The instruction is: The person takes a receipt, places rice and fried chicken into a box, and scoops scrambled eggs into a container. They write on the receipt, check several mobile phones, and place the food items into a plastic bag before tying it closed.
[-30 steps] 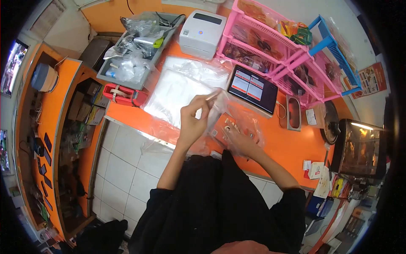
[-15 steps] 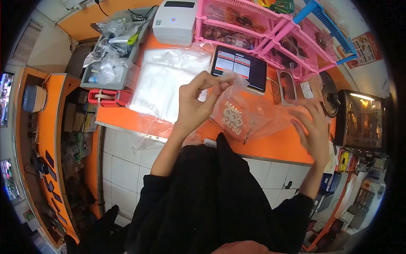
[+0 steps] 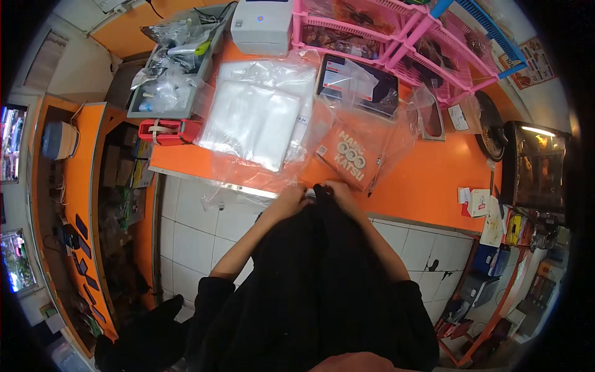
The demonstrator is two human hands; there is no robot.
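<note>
Both hands are low at the table's front edge, against the dark clothing. My left hand (image 3: 290,201) has its fingers bent beside a small pale object, and what it holds, if anything, is hidden. Close by on the right, my right hand (image 3: 338,193) is curled at the dark cloth, its fingertips partly hidden. Beyond them an orange printed packet (image 3: 354,155) lies inside a clear plastic bag (image 3: 400,139) on the orange table (image 3: 427,186). To the left lies a stack of clear plastic bags (image 3: 251,121).
A tablet (image 3: 384,93) lies behind the packet. At the back stand a white printer (image 3: 263,28) and pink baskets (image 3: 396,53). A grey tray (image 3: 167,113) and a red tape dispenser (image 3: 167,132) are at the left, a glass-fronted cabinet (image 3: 536,170) at the right.
Both hands have left the clear bag and come down and together at the table's front edge. The bag with the packet now lies on the table. The view has shifted slightly.
</note>
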